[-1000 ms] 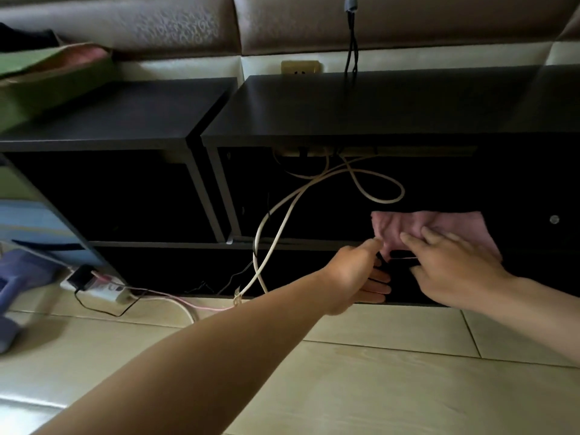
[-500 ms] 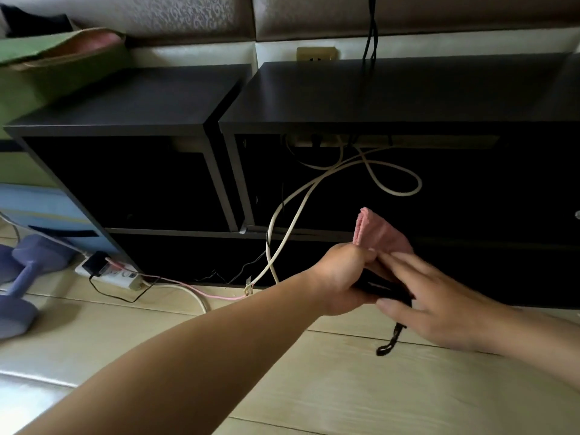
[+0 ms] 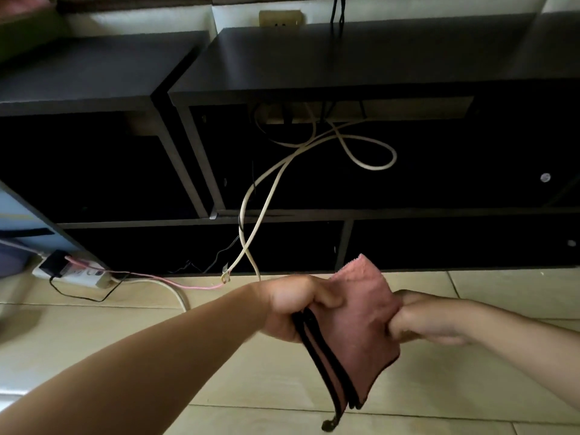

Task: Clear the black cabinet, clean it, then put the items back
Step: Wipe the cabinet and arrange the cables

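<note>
Looks like the person is mid-clean on the black cabinet point(image 3: 345, 58): the shelves that show look bare, though it's too dark inside to be sure, so probably the wiping step, with the putting-back not started. The pink cloth point(image 3: 361, 334), with its black trim, is out in front of the cabinet, hanging over the floor point(image 3: 470, 387) between both hands. The left hand point(image 3: 292, 306) has a full curled grip on the trimmed edge, and the right hand point(image 3: 420, 321) has a tight pinching grip on the opposite side, so it seems to be getting refolded or stretched flat. Next move is probably one hand taking the folded pad to a shelf. Plenty of open room on the right side of the shelves. The tricky bit is the cream cables point(image 3: 270, 174) looping down through the middle and trailing toward the power strip point(image 3: 78, 274), plus the shelf lips and the lower divider point(image 3: 343, 243), where a cloth corner could easily snag.
</note>
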### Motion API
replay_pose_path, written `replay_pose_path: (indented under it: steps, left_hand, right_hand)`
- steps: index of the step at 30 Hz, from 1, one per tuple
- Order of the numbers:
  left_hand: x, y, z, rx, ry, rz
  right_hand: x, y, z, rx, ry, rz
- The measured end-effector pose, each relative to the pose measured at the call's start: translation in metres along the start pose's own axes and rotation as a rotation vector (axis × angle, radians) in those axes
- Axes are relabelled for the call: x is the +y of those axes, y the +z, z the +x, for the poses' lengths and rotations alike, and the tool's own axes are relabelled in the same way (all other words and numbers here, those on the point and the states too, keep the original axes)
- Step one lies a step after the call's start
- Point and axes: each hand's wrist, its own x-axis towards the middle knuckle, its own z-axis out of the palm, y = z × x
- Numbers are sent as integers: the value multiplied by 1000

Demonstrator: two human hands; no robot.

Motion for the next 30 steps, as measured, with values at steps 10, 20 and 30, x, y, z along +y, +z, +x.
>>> replay_pose_path:
  steps: [10, 20, 30]
  left_hand:
    - [-16, -43, 24, 580, 130, 375]
    - [18, -68, 41, 870, 458, 805]
    - [10, -79, 110, 767, 175, 1555]
  right_hand:
    - [-2, 36, 23, 74, 30, 109]
    - [-34, 69, 105, 356, -18, 592]
    - [-39, 83, 174, 540, -19, 868]
